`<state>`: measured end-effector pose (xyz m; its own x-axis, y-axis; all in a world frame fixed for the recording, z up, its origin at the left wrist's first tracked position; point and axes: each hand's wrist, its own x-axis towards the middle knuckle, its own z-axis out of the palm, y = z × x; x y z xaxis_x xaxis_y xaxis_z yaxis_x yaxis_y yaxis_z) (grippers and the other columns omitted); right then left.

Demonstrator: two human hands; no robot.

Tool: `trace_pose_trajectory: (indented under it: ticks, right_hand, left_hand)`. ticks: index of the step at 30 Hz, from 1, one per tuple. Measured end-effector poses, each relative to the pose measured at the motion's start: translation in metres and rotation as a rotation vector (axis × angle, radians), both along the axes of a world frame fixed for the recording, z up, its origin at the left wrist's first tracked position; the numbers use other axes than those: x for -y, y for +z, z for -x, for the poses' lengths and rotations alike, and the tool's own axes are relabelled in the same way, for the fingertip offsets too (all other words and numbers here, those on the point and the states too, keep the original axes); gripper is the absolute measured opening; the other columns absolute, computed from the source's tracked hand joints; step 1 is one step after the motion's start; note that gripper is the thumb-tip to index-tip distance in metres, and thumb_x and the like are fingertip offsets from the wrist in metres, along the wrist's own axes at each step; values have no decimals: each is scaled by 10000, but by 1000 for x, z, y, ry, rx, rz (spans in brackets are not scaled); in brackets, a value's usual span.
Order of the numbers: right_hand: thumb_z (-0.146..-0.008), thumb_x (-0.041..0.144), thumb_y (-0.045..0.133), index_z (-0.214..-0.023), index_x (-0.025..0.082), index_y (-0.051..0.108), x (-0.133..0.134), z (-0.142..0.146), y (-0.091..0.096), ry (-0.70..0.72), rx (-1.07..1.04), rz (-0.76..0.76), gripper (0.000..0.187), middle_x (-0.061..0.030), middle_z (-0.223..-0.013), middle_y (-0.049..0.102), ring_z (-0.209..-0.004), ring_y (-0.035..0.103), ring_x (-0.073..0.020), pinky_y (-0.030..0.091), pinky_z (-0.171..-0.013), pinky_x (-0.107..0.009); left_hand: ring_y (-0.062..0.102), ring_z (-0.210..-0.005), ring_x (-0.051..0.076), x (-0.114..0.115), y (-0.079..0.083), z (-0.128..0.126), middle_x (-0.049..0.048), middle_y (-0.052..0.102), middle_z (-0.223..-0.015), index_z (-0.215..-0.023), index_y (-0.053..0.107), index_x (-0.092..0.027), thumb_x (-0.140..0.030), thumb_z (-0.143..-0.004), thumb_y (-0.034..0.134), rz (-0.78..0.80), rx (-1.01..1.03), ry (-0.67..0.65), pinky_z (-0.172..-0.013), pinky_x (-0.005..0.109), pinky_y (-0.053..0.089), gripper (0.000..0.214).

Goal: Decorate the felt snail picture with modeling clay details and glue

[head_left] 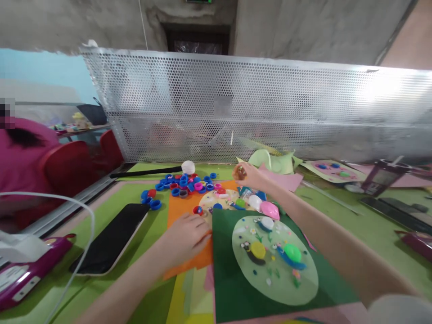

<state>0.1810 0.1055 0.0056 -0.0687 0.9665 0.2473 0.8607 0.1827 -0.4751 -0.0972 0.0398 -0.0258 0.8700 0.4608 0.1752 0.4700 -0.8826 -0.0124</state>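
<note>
My left hand (189,237) is at the left edge of a dark green sheet (224,288), its fingers bent together against that edge; the fingertips are partly hidden. On the sheet is a pale green oval (276,285) with clay snails whose shells are white, yellow and bright green. My right hand (248,175) reaches past the sheet with its fingers curled in; a small brownish thing shows between them, too small to name. Below it lie a packet (251,192) and a pink clay lump (269,209). An orange sheet (180,265) with another decorated oval (205,200) lies partly under the green one.
Many blue, red and pink bottle caps (184,182) lie beyond my left hand. A black phone (113,238), a white cable (91,225) and a purple device (37,274) are at left. A dark cup (384,177) stands at right. A perforated metal screen (189,103) borders the table.
</note>
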Motion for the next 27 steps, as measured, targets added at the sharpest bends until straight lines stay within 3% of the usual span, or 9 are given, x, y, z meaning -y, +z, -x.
trace_pose_trajectory:
  ticks: [6,10,15,21,24,27]
  right_hand:
    - [-866,312,587,-1139,162,510,87,-24,-12,-34,-488,-10,321,-60,-1066,577,-814,607,-160,536,-648,-323]
    - [-737,427,671,-1080,222,407,122,-20,-22,45,-761,4,478,0,-880,582,-669,602,-142,530,-531,-293]
    - [-698,480,672,-1073,242,448,136,-10,-24,165,-964,72,497,16,-812,560,-675,590,-147,513,-503,-277]
    - [-680,444,714,-946,216,507,145,-11,-27,250,-1026,167,407,14,-777,569,-665,588,-148,528,-522,-282]
    - [-709,471,685,-987,221,489,150,-12,-30,251,-1029,196,422,21,-769,542,-640,574,-137,530,-525,-281]
    - [-723,495,664,-1058,229,472,154,-12,-34,258,-1020,226,469,11,-795,526,-666,574,-150,522,-514,-281]
  left_hand:
    - [633,-830,223,-1,0,1,60,694,-898,-932,635,-179,-204,-898,411,-43,124,-5,-770,382,485,228]
    - [627,-898,245,7,-7,-6,86,689,-967,-1016,610,-174,-257,-910,407,-55,266,15,-809,416,485,244]
    - [620,-932,226,25,-13,-34,71,671,-981,-1024,576,-193,-258,-900,461,-30,387,14,-834,389,491,181]
    - [617,-777,192,42,-6,-89,40,642,-824,-896,540,-184,-251,-886,502,30,431,-92,-680,313,513,77]
    - [576,-686,189,41,-8,-107,38,602,-735,-767,509,-181,-240,-920,431,52,455,-156,-626,317,489,181]
    - [549,-668,173,38,-12,-110,34,583,-724,-740,493,-184,-218,-941,376,114,487,-200,-619,297,475,236]
